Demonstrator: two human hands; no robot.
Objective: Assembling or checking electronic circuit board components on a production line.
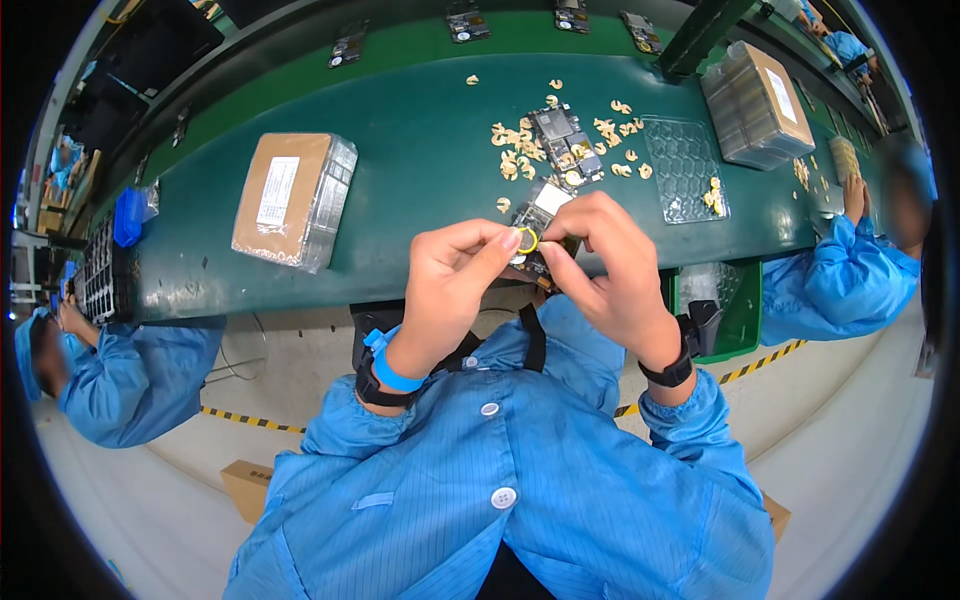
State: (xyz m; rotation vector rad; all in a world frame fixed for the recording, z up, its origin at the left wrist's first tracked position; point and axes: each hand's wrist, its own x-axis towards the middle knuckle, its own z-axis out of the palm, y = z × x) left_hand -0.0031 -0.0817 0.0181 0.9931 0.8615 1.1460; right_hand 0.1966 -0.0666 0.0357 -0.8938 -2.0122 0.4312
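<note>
Over the near edge of the green table, my left hand [455,275] pinches a small round piece with a bright yellow rim [528,240] between thumb and forefinger. My right hand [610,265] closes its thumb and forefinger at the right side of the same piece. Right beneath the fingers lies a dark circuit board [545,205] with a silver metal cover, partly hidden by my hands. Beyond it rests another circuit board [563,138]. Pale yellow curled pieces [515,150] are strewn on both sides of that board, several of them on it.
A clear plastic tray [680,150] with round pockets lies right of the boards. Plastic-wrapped cardboard stacks stand left [285,200] and right [755,105]. Co-workers in blue sit at left [130,385] and right [845,280]. Below the table's right edge is a green bin [742,325].
</note>
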